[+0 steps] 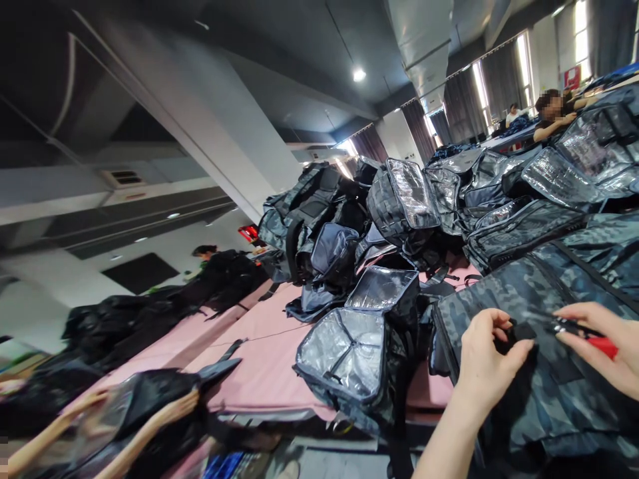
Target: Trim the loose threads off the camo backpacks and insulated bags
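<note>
A camouflage backpack [564, 379] lies in front of me, at the right of the head view. My left hand [486, 356] pinches a small black strap end or tab [522, 331] against its upper face. Just to the right, my right hand [609, 342] is closed around small snips with a red grip [603, 346]. Their dark tip points left toward the tab, slightly blurred. Whether the blades touch it, I cannot tell.
Open backpacks with silver lining [349, 346] stand left of my hands on a pink-covered table [269, 359]. More bags pile up behind. At lower left, a co-worker's hands [174, 407] handle a black bag [154, 392]. Other people sit farther back.
</note>
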